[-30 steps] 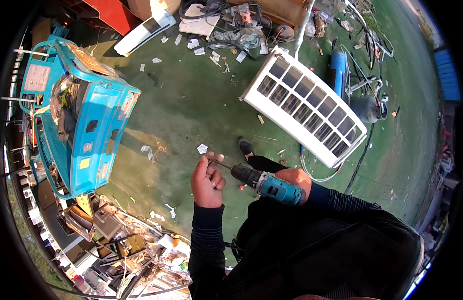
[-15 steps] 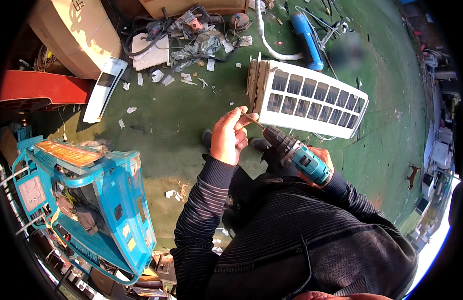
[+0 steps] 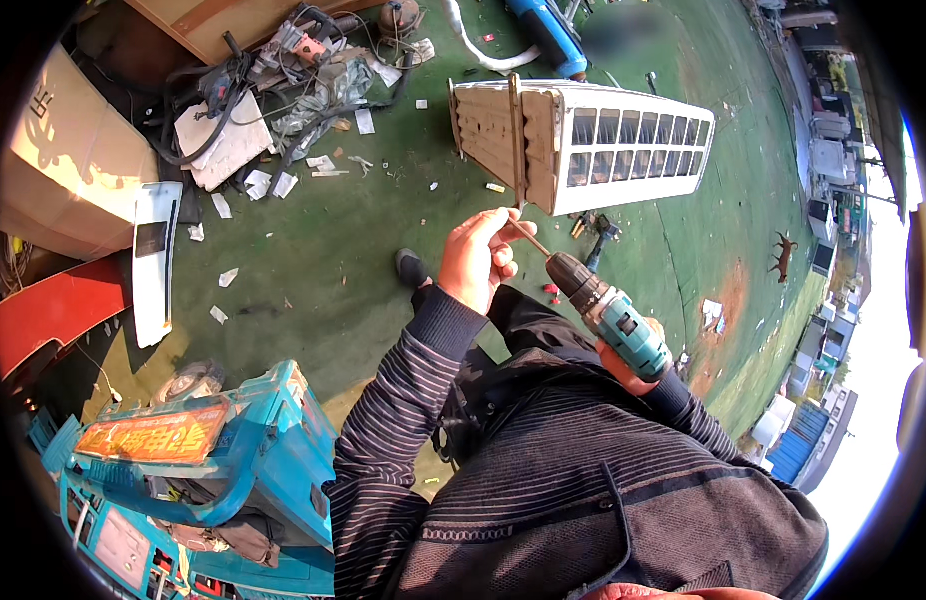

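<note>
My right hand (image 3: 633, 358) is wrapped round the grip of a teal and black cordless drill (image 3: 625, 330), held up in front of my body. The drill's chuck tilts toward the upper left, with a long thin bit (image 3: 531, 239) sticking out of it. At the far end of this bit, my left hand (image 3: 475, 262) pinches the tip between thumb and fingers. Just beyond my hands, a white air-conditioner outdoor unit (image 3: 623, 148) with rows of rectangular grille openings lies on the green floor (image 3: 343, 270). A second power tool (image 3: 603, 240) is partly visible behind the drill.
At lower left stands a turquoise cargo vehicle (image 3: 293, 450). Nearby are a red panel (image 3: 68, 310), a white panel (image 3: 155, 265) and a cardboard box (image 3: 83, 160). Hoses, tools and scraps (image 3: 323, 95) litter the upper left. A blue cylinder (image 3: 545, 38) lies beyond the unit; a brown animal (image 3: 783, 258) stands at right.
My view has turned, so the unit and floor clutter sit higher and further left. The drill has shifted slightly right and down in view. Both hands keep their holds.
</note>
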The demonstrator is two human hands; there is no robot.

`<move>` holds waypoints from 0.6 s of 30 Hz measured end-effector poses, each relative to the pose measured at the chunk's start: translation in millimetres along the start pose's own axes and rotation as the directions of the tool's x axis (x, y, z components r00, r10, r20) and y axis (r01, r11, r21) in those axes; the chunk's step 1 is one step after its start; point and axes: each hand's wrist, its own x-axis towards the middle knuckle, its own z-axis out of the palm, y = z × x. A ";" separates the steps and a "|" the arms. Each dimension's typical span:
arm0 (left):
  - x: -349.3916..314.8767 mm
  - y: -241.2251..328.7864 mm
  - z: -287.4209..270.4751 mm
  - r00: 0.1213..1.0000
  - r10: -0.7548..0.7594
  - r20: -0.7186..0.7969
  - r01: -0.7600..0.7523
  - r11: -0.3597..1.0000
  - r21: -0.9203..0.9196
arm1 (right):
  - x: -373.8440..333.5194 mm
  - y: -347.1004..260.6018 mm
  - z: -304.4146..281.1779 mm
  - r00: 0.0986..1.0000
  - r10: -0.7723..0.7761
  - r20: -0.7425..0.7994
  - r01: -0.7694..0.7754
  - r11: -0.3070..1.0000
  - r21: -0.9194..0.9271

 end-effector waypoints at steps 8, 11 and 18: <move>5.6 -0.3 -11.8 0.996 -0.086 0.006 0.086 0.996 -0.004 | -16.1 33.0 29.9 0.977 0.188 -0.103 -0.134 0.911 0.389; 12.4 -6.6 -7.6 0.992 -0.120 0.026 0.119 0.992 0.028 | -24.5 36.3 29.0 0.919 0.394 0.019 -0.199 0.421 0.885; 26.7 -21.3 21.3 0.984 -0.179 0.018 0.177 0.981 0.085 | -38.0 68.1 17.1 0.978 0.043 -0.204 -0.024 0.995 0.094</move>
